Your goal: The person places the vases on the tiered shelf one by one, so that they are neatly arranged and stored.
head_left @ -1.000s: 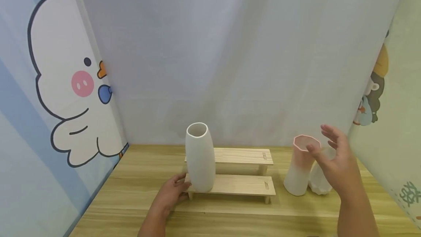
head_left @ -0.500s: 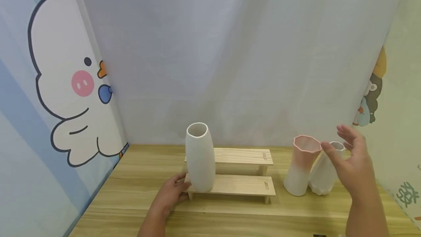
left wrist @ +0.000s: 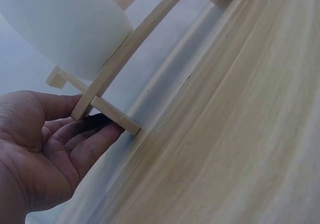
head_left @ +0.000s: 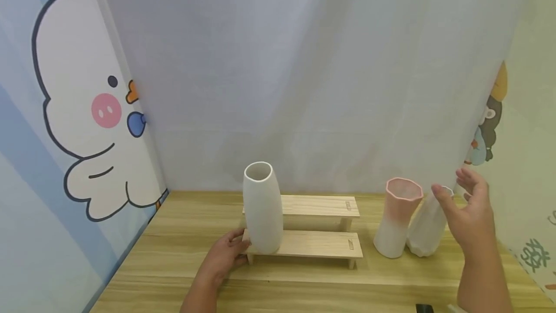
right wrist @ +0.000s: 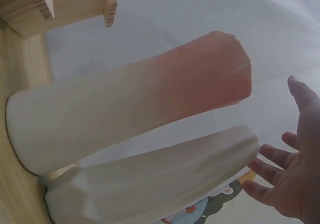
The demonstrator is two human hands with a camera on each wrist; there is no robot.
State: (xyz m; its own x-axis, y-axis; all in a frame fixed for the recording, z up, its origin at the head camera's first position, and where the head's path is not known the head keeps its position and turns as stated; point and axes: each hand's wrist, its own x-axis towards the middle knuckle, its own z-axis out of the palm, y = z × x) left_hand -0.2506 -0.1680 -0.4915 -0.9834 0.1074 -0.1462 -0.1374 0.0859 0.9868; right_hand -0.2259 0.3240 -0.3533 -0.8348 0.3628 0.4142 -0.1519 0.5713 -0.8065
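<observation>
My left hand (head_left: pixel 225 254) grips the left end of the lower wooden shelf (head_left: pixel 319 244), its thumb against the board's end and its fingers around the leg underneath. A tall white vase (head_left: pixel 263 214) stands upright on that shelf, close beside my thumb. To the right, a pink-and-white vase (head_left: pixel 396 221) stands on the table next to a ribbed white vase (head_left: pixel 427 228). My right hand (head_left: pixel 471 209) is at the ribbed vase's upper right side, with fingers and thumb spread and nothing held. In the right wrist view, its fingertips (right wrist: pixel 255 166) are right at that vase's rim.
A second, higher wooden shelf (head_left: pixel 319 205) stands behind the lower one. The wooden table (head_left: pixel 187 235) ends at a grey-white cloth backdrop (head_left: pixel 278 86), with printed curtains at both sides. A small black object (head_left: pixel 424 308) shows at the front edge of the view.
My right hand has moved right, from in front of the ribbed white vase to its outer side, uncovering more of that vase. The left hand keeps its grip on the shelf.
</observation>
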